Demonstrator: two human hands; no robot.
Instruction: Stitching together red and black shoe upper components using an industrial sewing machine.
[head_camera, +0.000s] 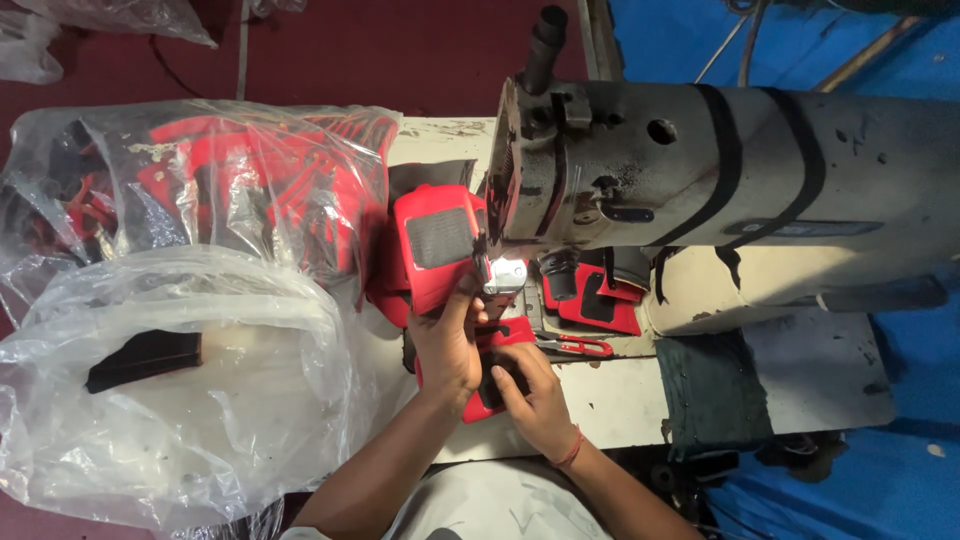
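My left hand (447, 345) presses on a red fabric piece with a grey patch (436, 245), holding it flat by the needle of the grey sewing machine (700, 165). My right hand (532, 395) grips the near end of the same red piece (484, 405), thumb and fingers pinching a black part on it. The fabric runs from under the presser foot (503, 275) toward me. Both hands lie side by side on the white machine table (620, 400).
Clear plastic bags sit at my left: one with red and black pieces (230, 180), a nearer one with a black piece (145, 360). Red-handled snips (575, 346) and stacked red pieces (595, 305) lie under the machine arm. Blue sheeting (900, 470) lies at the right.
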